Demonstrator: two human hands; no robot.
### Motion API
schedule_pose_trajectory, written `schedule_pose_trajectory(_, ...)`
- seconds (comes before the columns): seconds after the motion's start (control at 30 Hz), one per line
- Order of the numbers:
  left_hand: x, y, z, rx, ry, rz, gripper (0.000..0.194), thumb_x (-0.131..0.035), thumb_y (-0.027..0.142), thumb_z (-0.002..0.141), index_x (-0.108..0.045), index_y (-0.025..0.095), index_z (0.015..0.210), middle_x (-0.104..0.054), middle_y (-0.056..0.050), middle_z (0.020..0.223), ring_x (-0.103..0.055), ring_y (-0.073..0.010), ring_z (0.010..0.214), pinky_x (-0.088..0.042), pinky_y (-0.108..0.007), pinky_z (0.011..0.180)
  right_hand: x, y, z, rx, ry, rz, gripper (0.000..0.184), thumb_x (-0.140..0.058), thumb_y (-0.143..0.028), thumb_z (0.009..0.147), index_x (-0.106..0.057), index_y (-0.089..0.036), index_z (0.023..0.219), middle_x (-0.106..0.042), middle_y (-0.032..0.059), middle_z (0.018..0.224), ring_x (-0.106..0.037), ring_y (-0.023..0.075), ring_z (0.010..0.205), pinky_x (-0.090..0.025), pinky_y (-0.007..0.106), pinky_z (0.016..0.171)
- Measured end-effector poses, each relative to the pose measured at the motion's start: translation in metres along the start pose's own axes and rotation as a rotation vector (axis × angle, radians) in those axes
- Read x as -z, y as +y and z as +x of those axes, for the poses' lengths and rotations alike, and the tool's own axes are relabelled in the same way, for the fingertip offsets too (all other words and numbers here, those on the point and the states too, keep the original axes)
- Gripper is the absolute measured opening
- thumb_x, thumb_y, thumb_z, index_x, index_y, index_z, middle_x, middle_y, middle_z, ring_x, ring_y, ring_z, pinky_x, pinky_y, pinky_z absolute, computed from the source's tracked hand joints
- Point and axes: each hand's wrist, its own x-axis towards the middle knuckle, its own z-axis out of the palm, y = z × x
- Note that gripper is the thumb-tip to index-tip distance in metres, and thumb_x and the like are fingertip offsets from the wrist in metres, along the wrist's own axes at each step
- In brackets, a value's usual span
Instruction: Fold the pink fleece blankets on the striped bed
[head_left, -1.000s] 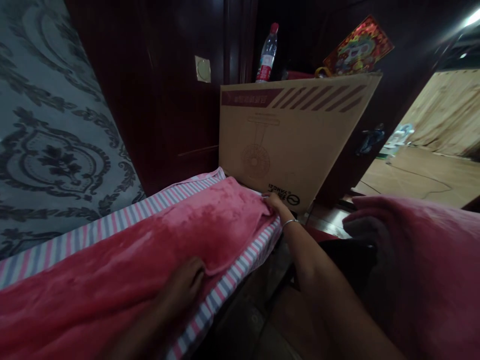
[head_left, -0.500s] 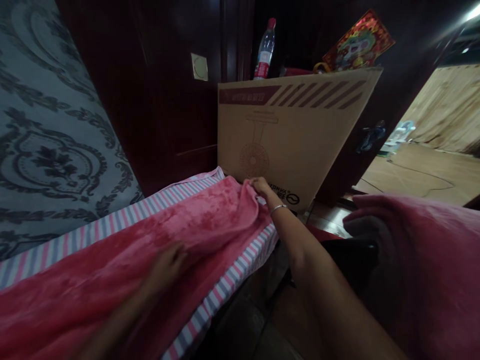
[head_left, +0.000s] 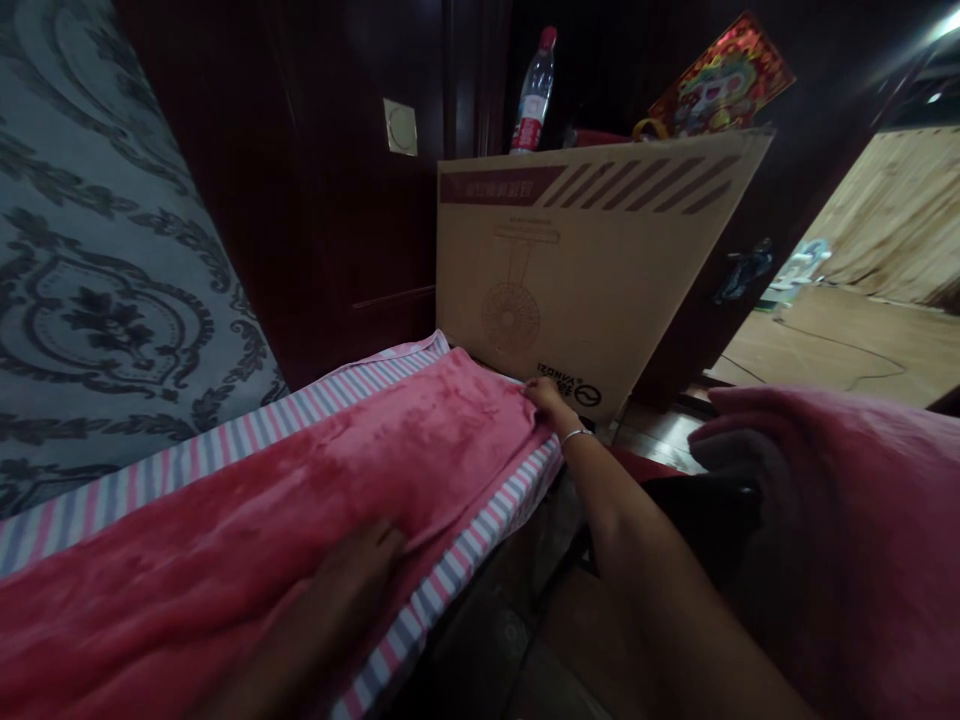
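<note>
A red-pink plush blanket (head_left: 360, 440) lies lengthwise over a sheet with pink, grey and white stripes (head_left: 442, 580). At the blanket's far right corner, my right hand (head_left: 547, 402), with a bracelet at the wrist, is closed on its edge. My left hand (head_left: 367, 560) is nearer to me, dark and somewhat blurred, its fingers curled on the blanket's right-hand edge. Between the hands the blanket lies mostly flat, with soft wrinkles closer to me.
A large cardboard box (head_left: 600, 260) stands past the far end, with a plastic bottle (head_left: 534, 95) and a red decorated packet (head_left: 724, 85) above it. Patterned wallpaper (head_left: 112, 300) is on the left. Another pink folded blanket (head_left: 862, 520) is at the right.
My right hand has moved right and slightly down with the blanket corner, and the fold there has flattened out. My left hand has shifted right and down along the edge.
</note>
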Motion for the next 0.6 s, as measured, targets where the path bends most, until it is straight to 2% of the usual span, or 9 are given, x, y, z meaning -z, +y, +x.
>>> schedule_pose_trajectory(0.07,-0.014,-0.002,-0.006,-0.04,-0.064,0.047,0.036,-0.049,0.03,0.081,-0.076,0.03,0.105,-0.075,-0.007,0.116,-0.068,-0.0287,0.106,-0.052,-0.042,0.097,0.001,0.009,-0.004,-0.019,-0.002,-0.084,0.019,-0.068,-0.033,0.096,-0.068,-0.014,0.097,-0.07,0.0037,0.1,-0.068,0.018,0.089,-0.057,0.036,0.082)
schedule_pose_trajectory(0.13,-0.018,-0.004,-0.01,-0.064,-0.077,0.089,0.039,-0.045,0.026,0.083,-0.075,0.029,0.108,-0.074,-0.008,0.118,-0.068,-0.0282,0.107,-0.052,-0.042,0.097,0.002,0.013,-0.006,-0.022,-0.003,-0.154,0.015,-0.069,-0.029,0.094,-0.069,-0.014,0.098,-0.071,0.005,0.103,-0.068,0.0192,0.095,-0.056,0.036,0.086)
schedule_pose_trajectory(0.23,-0.016,-0.005,-0.014,-0.088,-0.026,0.108,0.042,-0.042,0.024,0.086,-0.074,0.028,0.112,-0.073,-0.008,0.12,-0.067,-0.0286,0.112,-0.051,-0.042,0.1,0.006,0.013,-0.009,-0.034,-0.007,-0.237,0.014,-0.069,-0.025,0.091,-0.074,-0.013,0.097,-0.074,0.0107,0.102,-0.069,0.0221,0.098,-0.052,0.029,0.083)
schedule_pose_trajectory(0.33,-0.011,0.0,-0.015,-0.109,-0.052,0.137,0.039,-0.042,0.025,0.087,-0.073,0.029,0.112,-0.074,-0.006,0.118,-0.067,-0.0275,0.109,-0.052,-0.039,0.098,0.008,0.012,-0.012,-0.06,-0.007,-0.308,0.019,-0.069,-0.025,0.089,-0.078,-0.011,0.098,-0.075,0.0165,0.104,-0.071,0.0258,0.101,-0.049,0.024,0.078)
schedule_pose_trajectory(0.47,-0.006,0.01,-0.014,-0.161,-0.068,0.201,0.045,-0.039,0.015,0.086,-0.071,0.028,0.116,-0.074,-0.004,0.118,-0.068,-0.0244,0.106,-0.054,-0.037,0.095,0.01,0.009,-0.016,-0.082,0.014,-0.382,0.026,-0.062,-0.024,0.091,-0.077,-0.013,0.109,-0.073,0.0176,0.117,-0.069,0.0265,0.109,-0.049,0.023,0.08)
schedule_pose_trajectory(0.6,-0.006,0.012,-0.015,-0.209,-0.091,0.215,0.039,-0.042,0.015,0.085,-0.072,0.027,0.107,-0.075,-0.003,0.106,-0.069,-0.0226,0.093,-0.056,-0.035,0.085,0.011,0.009,-0.018,-0.106,-0.028,-0.431,0.028,-0.061,-0.024,0.091,-0.076,-0.013,0.112,-0.073,0.0176,0.116,-0.069,0.0259,0.109,-0.05,0.023,0.081)
